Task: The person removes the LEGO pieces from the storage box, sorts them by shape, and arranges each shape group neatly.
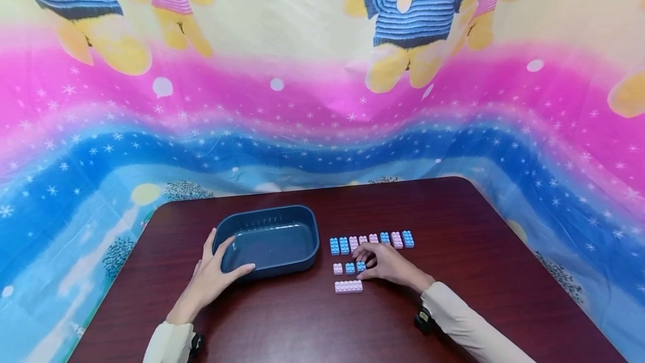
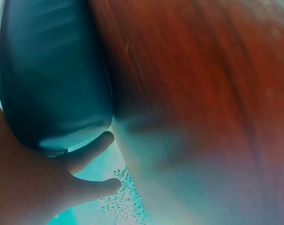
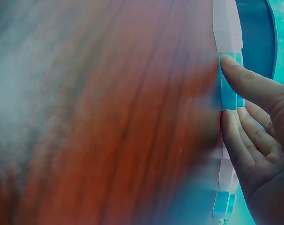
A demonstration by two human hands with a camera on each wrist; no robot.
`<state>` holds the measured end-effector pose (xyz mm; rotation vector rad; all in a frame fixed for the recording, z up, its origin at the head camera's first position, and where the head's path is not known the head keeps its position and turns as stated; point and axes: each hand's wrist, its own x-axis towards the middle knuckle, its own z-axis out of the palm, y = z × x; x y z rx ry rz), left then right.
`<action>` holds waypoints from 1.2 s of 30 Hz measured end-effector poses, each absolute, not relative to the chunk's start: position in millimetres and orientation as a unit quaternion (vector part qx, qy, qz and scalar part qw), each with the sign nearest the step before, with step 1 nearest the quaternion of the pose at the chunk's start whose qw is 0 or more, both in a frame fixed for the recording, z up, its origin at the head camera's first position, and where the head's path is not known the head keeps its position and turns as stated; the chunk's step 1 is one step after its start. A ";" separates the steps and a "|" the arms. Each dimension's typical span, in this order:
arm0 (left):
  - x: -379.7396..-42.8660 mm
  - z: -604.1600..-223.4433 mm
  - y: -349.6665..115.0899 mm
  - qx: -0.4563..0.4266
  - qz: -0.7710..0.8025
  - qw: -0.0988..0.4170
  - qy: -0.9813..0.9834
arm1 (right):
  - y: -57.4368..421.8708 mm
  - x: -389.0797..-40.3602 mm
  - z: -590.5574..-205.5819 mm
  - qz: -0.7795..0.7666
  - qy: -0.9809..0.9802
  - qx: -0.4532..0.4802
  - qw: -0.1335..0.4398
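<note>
At the left end of a dark blue rectangular tub (image 1: 313, 240) rests my left hand (image 1: 206, 279), fingers spread, the thumb along the front rim and one finger reaching over the edge. Two straight fingers (image 2: 93, 152) show outside the tub wall in the left wrist view. My right hand (image 1: 385, 265) pinches a small blue toy building brick (image 3: 229, 93) between thumb and fingertip, at the right end of a short row. Left of it sit another small blue brick (image 1: 350, 268) and a small pink brick (image 1: 337, 268). A long pink brick (image 1: 349, 287) lies in front.
Behind the short row runs a longer row of pink and blue bricks (image 1: 334, 246), partly covered by my right hand. The dark red-brown table (image 1: 282, 324) has a rounded back edge. A patterned cloth (image 1: 312, 99) with bears hangs behind it. The tub's inside shows no bricks.
</note>
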<state>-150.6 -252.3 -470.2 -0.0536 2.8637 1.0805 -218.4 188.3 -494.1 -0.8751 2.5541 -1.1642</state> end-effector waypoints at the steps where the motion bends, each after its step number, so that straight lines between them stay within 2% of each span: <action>1: -150.5 -469.9 -252.0 -0.018 0.351 0.040 0.935 | 188.7 -218.1 -494.0 -0.394 0.864 -0.298 0.100; 19: -153.6 -470.0 -249.3 0.000 0.356 0.029 0.934 | 197.0 -208.9 -492.0 -0.412 0.858 -0.290 0.098; 28: -150.8 -468.5 -247.2 -0.017 0.354 0.048 0.934 | 202.6 -204.7 -491.1 -0.414 0.850 -0.310 0.100; 31: -149.5 -469.0 -247.8 -0.011 0.339 0.032 0.940 | 203.8 -201.5 -488.3 -0.411 0.851 -0.310 0.101; 36: -145.8 -470.6 -250.4 0.022 0.289 -0.027 0.957 | 204.7 -193.3 -484.4 -0.419 0.848 -0.303 0.115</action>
